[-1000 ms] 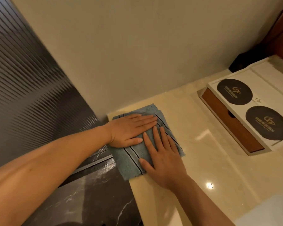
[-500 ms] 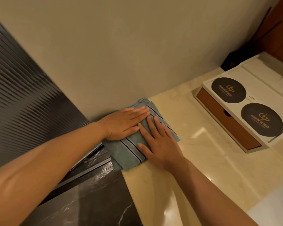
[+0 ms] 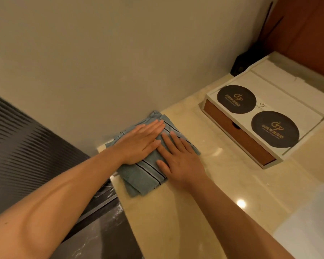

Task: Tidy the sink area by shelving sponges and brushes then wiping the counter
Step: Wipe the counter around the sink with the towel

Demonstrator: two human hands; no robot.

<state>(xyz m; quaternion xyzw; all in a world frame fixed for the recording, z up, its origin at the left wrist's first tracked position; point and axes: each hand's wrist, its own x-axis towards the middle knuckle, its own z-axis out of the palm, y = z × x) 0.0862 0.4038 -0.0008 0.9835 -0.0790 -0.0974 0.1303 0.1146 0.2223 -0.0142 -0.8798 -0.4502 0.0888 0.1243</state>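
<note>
Both your hands lie flat, fingers straight: left hand (image 3: 141, 142) and right hand (image 3: 181, 161) pressing the folded blue cloth (image 3: 148, 175) onto the tabletop (image 3: 223, 184).

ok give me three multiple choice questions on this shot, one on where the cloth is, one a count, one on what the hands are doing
1. Where is the striped blue cloth?
A. on the beige counter, beside the wall
B. on top of the box
C. hung on a hook

2. How many dark round mats sit on the white box?
A. one
B. two
C. four

3. How do the left hand and right hand lie?
A. both flat on the cloth, fingers straight
B. left gripping a brush
C. right lifted clear of the cloth

Answers: 1 A, the cloth lies on the counter with its far corner at the wall. 2 B, two mats show side by side. 3 A, both palms press the cloth.
</note>
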